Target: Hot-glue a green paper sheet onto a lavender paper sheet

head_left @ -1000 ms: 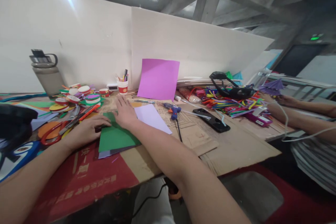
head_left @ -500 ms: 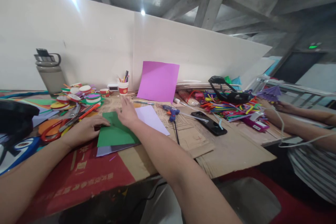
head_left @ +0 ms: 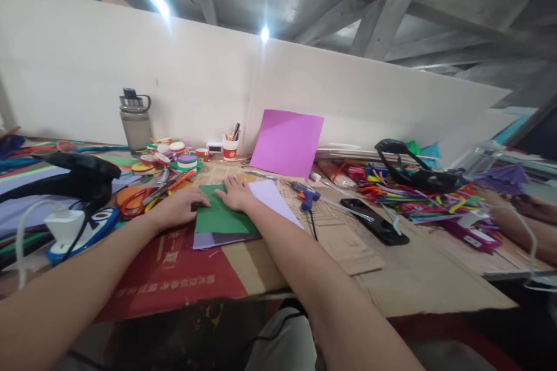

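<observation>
A green sheet of paper (head_left: 221, 220) lies over pale purple paper (head_left: 272, 200), which shows past its right side and lower edge. My left hand (head_left: 180, 208) rests at the green sheet's left edge, fingers loosely bent and tips on it; the thumb is hard to see. Flat across the sheet's upper part lies my right hand (head_left: 236, 192), open with fingers stretched away from me. Beyond the hands, a bright purple sheet (head_left: 287, 142) leans against the white board. A blue hot glue gun (head_left: 308, 198) sits to the right of the papers.
Red-handled scissors (head_left: 133, 203) lie beside several paper rolls (head_left: 176, 149). A bottle (head_left: 136, 127) and a pen cup (head_left: 230, 149) stand behind. At right are a black phone (head_left: 374, 221), colourful pipe cleaners (head_left: 391, 194) and another person's arm (head_left: 517, 223). A blue power strip (head_left: 98, 232) is at left.
The camera view has turned left, so everything sits farther right in the picture. Both hands stay on the green sheet in about the same places.
</observation>
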Tool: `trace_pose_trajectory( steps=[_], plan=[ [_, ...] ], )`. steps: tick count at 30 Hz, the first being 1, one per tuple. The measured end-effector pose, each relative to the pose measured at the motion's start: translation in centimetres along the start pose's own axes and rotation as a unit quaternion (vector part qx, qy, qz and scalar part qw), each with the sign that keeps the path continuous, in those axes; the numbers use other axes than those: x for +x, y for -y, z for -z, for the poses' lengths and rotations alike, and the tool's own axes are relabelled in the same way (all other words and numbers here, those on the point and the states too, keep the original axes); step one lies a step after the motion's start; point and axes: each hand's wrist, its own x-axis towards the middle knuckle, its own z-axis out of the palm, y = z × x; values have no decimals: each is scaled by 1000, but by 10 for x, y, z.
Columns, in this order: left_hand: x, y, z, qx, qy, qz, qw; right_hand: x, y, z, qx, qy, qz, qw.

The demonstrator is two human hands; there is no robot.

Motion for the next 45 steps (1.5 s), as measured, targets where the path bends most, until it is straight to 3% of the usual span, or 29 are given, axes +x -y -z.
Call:
trace_pose_trajectory(
  steps=[5, 8, 10, 11, 13, 16, 20, 24, 29, 31, 38, 40, 43, 45],
  plan=[
    [-5, -6, -2, 98, 7, -1, 995, -6, 4, -2, -5, -8, -3, 1000],
    [-6, -8, -3, 126, 16, -9, 992, -10, 7, -3, -11, -92, -2, 996],
    [-5, -9, -4, 128, 15, -15, 991, -11, 10, -2, -21, -149, 43, 988],
    [-5, -9, -4, 128, 16, -18, 991, -11, 11, -1, -23, -140, 85, 986],
    [-5, -8, -5, 127, 18, -17, 992, -8, 13, -1, -14, -52, 168, 984],
    [-4, -6, -7, 122, 17, -8, 992, -3, 13, -3, 6, 49, 213, 976],
    [-3, -2, -8, 102, 12, -15, 995, 1, 9, -8, 24, 13, 201, 979],
    [-1, -1, -9, 69, 12, -24, 997, 2, -5, -5, 15, -86, 99, 991],
    [0, -4, -7, 50, 17, -19, 998, 3, -22, -4, -20, 8, 21, 1000],
    [-1, -4, -6, 47, 15, -17, 999, 3, -23, -4, -25, 7, 11, 1000],
    [-2, -3, -4, 41, 16, -17, 999, -9, -11, 7, -13, -167, 8, 986],
    [-2, -2, -4, 44, 18, -4, 999, -10, -6, 8, -17, -138, 51, 989],
    [-2, -3, -4, 57, 16, 11, 998, -9, 1, 3, -22, -18, 112, 993],
    [-2, -4, -5, 65, 17, 12, 998, -8, 3, -1, -25, 28, 121, 992]
  ],
)
